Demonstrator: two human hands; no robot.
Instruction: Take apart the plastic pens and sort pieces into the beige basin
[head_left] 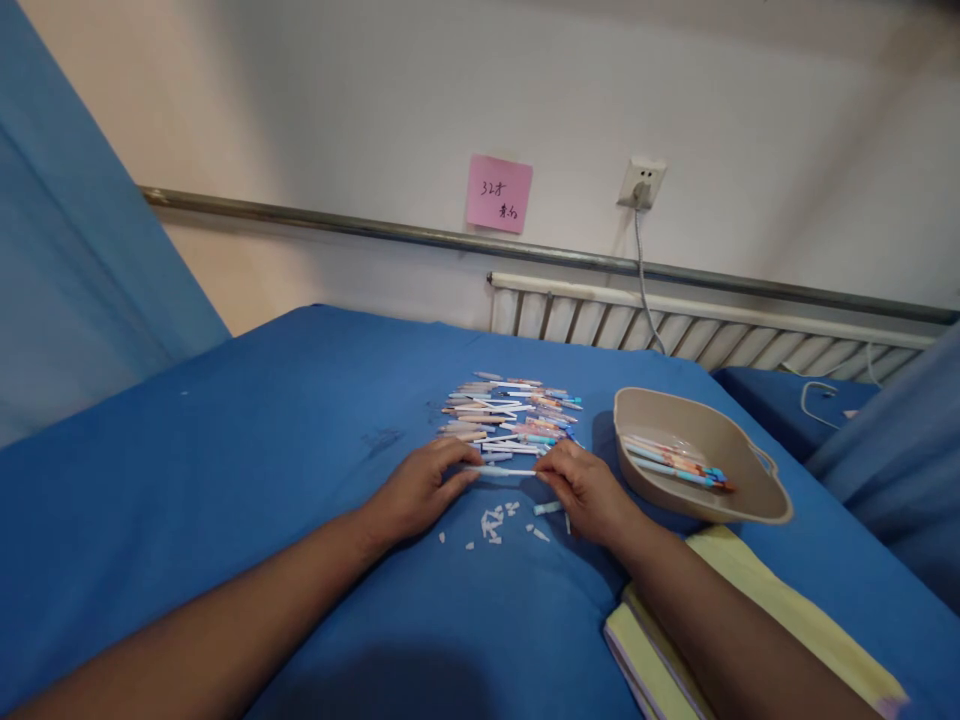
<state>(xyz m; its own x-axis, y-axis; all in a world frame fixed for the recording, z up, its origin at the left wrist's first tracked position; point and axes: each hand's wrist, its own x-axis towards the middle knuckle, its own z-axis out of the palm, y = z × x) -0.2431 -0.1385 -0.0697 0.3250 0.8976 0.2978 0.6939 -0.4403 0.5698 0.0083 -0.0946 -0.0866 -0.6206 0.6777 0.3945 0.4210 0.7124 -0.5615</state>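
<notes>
My left hand (436, 487) pinches the left end of a pale pen barrel (491, 470) between thumb and fingers. From its right side runs a thin white stick, like a pen refill (524, 472), with its far end pinched by my right hand (583, 490). The two parts are in line, held level just above the blue cloth. Right behind them lies a pile of pen parts (499, 415), with pale barrels, white sticks and coloured pieces. Small white pieces (491, 524) are scattered in front of my hands. A light-blue tube piece (547, 508) lies beside my right fingers.
A beige basin (705, 505) with several pens (675, 462) inside stands at the right. Under my right forearm lies a folded yellow cloth (757, 580). Blue cloth (187, 480) covers the table. Behind are a radiator (585, 315), a rail, a socket with a cable and a pink note (499, 193).
</notes>
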